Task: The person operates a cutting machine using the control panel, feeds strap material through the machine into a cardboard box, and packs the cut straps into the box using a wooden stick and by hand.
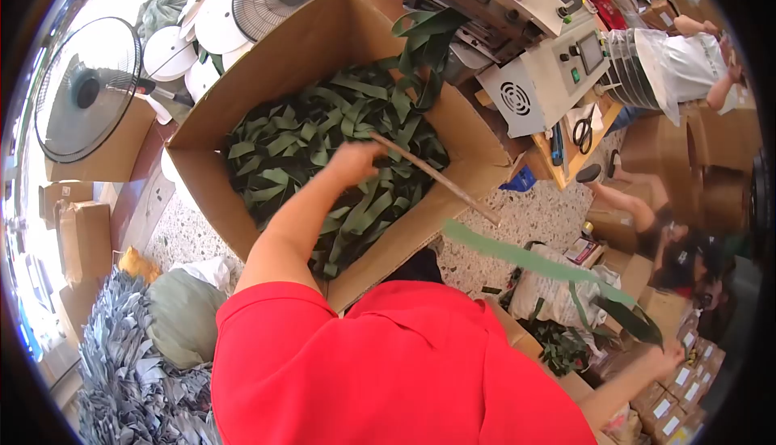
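Observation:
My left hand [357, 164] is over dark green flat straps [283, 150] heaped in a large open cardboard box [267, 81]. Its fingers look curled, close to the upper end of a wooden stick [440, 178] that slants across the heap and over the box's near edge. What those fingers hold, if anything, is hidden. Far out at the lower right, my right hand [664, 358] is closed on a green strap [533, 259]. From there the strap loops and stretches, blurred, back toward the box.
A machine with a control panel [537, 77] stands beyond the box, straps hanging from it. Scissors [582, 134] lie on its wooden table. Fans [85, 89] are at left, grey fabric scraps [133, 364] at lower left. Another person [679, 243] sits at right, near stacked cartons [687, 380].

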